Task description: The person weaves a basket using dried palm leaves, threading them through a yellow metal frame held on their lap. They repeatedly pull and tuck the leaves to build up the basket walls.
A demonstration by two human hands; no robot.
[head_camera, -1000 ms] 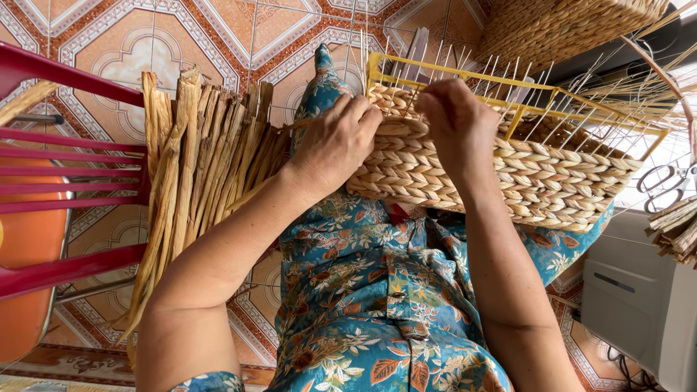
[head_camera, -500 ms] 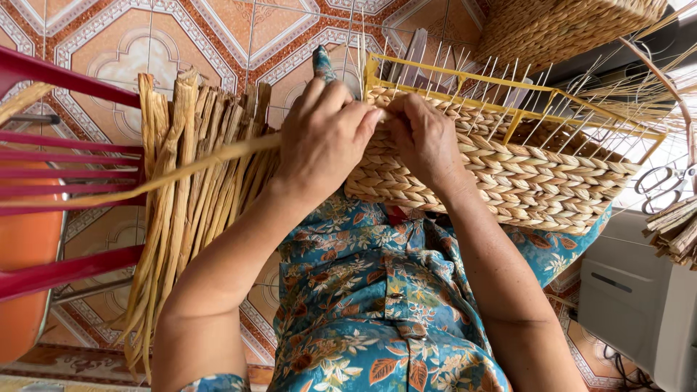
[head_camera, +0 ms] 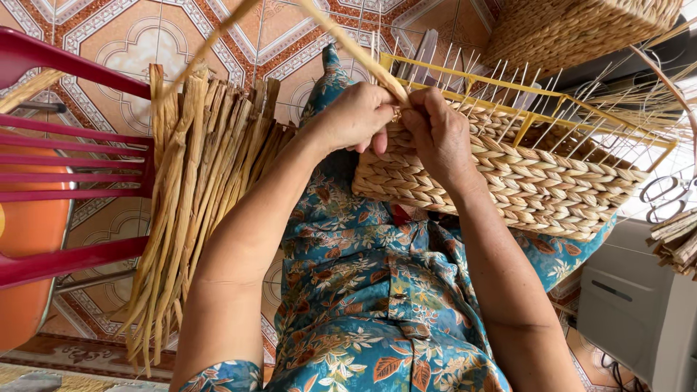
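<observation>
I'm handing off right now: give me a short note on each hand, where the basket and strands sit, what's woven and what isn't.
Left hand: pinching a flat dried strand at the basket rim.
Right hand: fingers closed on the same strand, right beside the left hand.
Basket: tilted on the lap, its yellow wire frame showing above the weave.
Strand bundle: spare strands lying to the left, against the red chair.
Done: lower rows are braided across the visible side.
Left: upper wires are bare; the held strand's long end runs loose, up out of view.
</observation>
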